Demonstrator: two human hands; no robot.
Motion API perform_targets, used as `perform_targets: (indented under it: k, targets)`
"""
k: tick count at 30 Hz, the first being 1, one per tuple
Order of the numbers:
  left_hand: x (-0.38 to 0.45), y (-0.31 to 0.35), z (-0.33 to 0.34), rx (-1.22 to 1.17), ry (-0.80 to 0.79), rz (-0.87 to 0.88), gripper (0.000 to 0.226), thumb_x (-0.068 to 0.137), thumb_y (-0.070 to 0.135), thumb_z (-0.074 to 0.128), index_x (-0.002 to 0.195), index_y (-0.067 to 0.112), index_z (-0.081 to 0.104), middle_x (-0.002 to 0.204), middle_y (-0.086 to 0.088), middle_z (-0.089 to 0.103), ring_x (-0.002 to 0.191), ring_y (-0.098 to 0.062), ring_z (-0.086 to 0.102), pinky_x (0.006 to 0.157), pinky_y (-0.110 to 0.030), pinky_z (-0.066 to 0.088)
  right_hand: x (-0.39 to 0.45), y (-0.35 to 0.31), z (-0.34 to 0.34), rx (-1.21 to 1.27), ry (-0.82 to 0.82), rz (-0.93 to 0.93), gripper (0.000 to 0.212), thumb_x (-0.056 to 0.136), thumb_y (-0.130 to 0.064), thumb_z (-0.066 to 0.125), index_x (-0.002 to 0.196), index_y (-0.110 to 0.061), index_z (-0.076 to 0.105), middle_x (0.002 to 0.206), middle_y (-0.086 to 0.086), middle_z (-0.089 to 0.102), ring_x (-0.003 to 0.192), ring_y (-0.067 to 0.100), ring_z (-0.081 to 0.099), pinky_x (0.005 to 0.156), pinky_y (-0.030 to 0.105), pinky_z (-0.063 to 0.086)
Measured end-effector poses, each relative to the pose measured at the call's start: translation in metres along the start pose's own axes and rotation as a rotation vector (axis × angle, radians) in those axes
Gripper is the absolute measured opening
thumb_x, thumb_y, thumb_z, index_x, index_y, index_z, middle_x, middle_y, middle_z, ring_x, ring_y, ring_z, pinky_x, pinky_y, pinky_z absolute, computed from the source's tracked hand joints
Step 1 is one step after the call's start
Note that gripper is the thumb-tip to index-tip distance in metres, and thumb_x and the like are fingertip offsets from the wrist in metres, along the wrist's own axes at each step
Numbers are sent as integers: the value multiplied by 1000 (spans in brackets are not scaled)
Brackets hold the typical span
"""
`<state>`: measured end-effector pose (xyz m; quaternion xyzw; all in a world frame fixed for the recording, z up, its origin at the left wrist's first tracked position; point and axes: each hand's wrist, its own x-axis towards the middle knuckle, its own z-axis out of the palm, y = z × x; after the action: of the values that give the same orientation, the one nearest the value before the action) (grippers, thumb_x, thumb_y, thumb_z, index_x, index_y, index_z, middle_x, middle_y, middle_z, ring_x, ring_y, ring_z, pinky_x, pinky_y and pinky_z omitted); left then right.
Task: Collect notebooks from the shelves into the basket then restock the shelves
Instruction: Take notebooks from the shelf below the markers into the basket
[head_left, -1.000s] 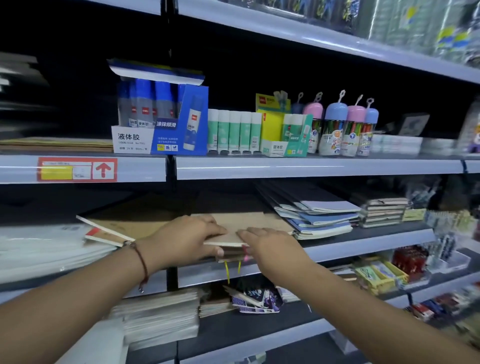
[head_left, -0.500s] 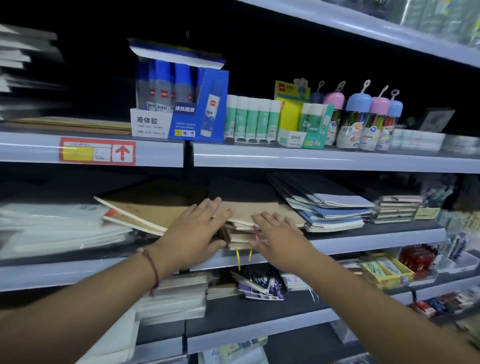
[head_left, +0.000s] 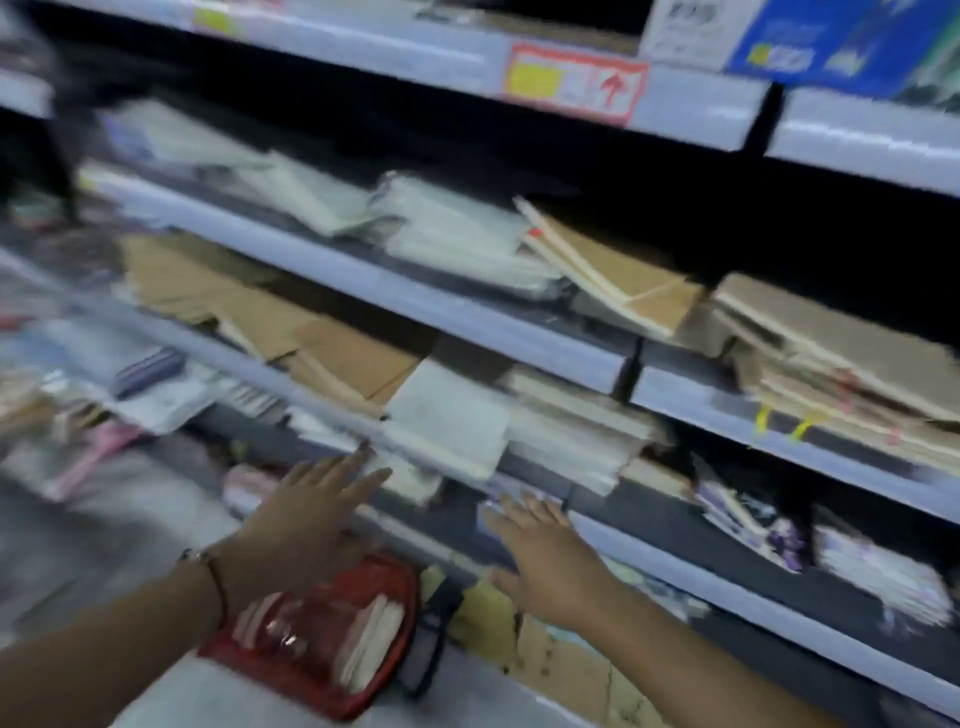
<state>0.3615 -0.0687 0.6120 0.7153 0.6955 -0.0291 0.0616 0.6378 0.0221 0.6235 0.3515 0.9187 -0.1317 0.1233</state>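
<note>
Head view: red basket (head_left: 332, 639) w/ notebooks upright inside, blurred.

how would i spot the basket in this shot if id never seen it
Start at the shelving that fills the picture and drop to the floor at its foot, between the person's two forearms. The basket sits there, just under the left hand. It is the only bright red thing down there, with notebooks standing inside.
</note>
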Motion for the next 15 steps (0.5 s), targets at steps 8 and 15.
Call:
perform_targets:
  k: [8, 15]
  targets:
    - [-126, -115, 56, -72, -166, -333, 93, 75, 81, 19, 155, 34, 20, 160, -12, 24, 142, -35, 34, 114, -45, 30, 100, -106, 57, -25, -161, -146, 72, 100, -50, 42, 157, -25, 5, 165, 4, 1, 151, 25, 1, 122, 41, 0]
    - [-164, -233, 80, -89, -236, -381, 83, 87, 75, 32, 155, 37, 5, 165, -5, 7, 149, -26, 18, 119, -39, 19, 180, -195, 99, 9, -178, -77, 73, 99, -50, 44, 157, -25, 9, 164, 5, 7, 151, 24, 7, 122, 41, 3]
